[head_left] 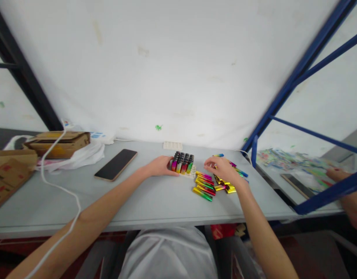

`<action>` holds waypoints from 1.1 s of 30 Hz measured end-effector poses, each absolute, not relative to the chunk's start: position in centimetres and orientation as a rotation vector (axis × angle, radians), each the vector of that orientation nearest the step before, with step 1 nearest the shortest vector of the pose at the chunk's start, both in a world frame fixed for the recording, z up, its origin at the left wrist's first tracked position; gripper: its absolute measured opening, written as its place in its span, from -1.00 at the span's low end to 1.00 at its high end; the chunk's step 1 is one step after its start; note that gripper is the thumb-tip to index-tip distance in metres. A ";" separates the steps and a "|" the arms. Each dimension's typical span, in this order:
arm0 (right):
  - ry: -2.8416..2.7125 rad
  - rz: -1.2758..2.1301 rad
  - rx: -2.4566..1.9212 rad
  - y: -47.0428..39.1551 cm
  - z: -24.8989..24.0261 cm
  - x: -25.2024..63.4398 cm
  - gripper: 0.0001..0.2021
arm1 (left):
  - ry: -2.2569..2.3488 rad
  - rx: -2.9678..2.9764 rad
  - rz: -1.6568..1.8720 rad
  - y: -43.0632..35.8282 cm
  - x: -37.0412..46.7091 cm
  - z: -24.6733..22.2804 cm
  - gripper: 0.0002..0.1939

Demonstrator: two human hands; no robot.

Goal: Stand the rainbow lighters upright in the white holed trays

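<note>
Rows of shiny, colourful lighter-shaped tubes with black tops stand upright, packed together in a white tray. Wrapped round the left side of this block is my left hand, its thumb along the front edge. My right hand is to the right of the tray, fingers curled down over a loose pile. What its fingertips hold, if anything, is hidden. Loose gold, red and green tubes lie flat in front of it, and more loose tubes lie under its palm and wrist.
A second white tray lies by the wall. Left of my hands are a phone, a cardboard box and a plastic bag. A white cable crosses my left forearm. Beyond the blue frame another person's hand shows.
</note>
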State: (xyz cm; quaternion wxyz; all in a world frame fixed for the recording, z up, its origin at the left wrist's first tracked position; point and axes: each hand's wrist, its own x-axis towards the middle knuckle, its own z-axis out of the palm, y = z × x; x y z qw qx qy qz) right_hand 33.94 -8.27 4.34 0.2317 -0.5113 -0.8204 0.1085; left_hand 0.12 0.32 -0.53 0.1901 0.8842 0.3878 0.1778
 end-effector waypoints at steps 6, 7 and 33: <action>-2.414 0.178 -1.563 -9.5 1.7 35.5 -0.92 | 1.094 2.512 0.460 0.3 0.1 -0.4 -0.28; -2.409 0.168 -1.578 -9.4 1.4 35.4 -0.93 | 1.093 2.510 0.459 0.3 0.1 -0.4 -0.28; -1.329 0.797 -1.053 -6.5 3.7 30.3 -0.51 | 1.077 2.484 0.478 0.3 0.1 -0.5 -0.27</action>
